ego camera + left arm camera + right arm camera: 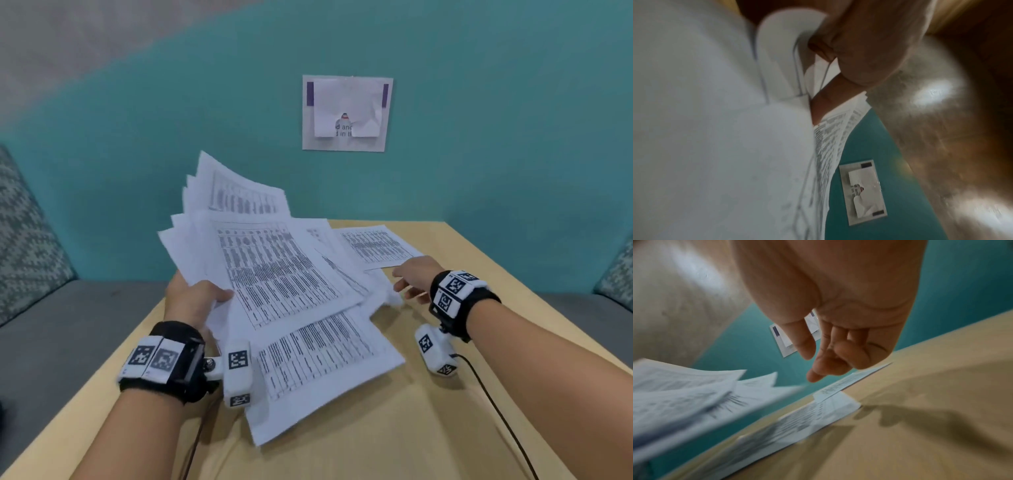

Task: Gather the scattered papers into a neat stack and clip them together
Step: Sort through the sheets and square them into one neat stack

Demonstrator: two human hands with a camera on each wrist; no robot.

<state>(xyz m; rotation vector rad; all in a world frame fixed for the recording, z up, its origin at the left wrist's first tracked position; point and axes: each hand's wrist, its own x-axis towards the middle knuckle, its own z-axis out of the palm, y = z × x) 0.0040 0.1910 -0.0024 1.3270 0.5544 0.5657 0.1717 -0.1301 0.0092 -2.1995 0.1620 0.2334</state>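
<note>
Left hand (191, 301) clamps fanned papers (274, 267) above table (445, 428), freeing other hand for collecting. Right hand (416, 277), fingers loose, empty, reaches toward stray sheet (376, 245) on far table edge.

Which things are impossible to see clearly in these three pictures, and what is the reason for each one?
- Printed text on the held papers: head view, too small and blurred to read.
- Left hand fingers: head view, hidden under the papers; left wrist view is blurred.
- Sheet on the table beyond the right hand: contact unclear, motion blur in right wrist view.
- Wall notice: a crumpled sheet covers its text.
- Clip: not visible in any view.
</note>
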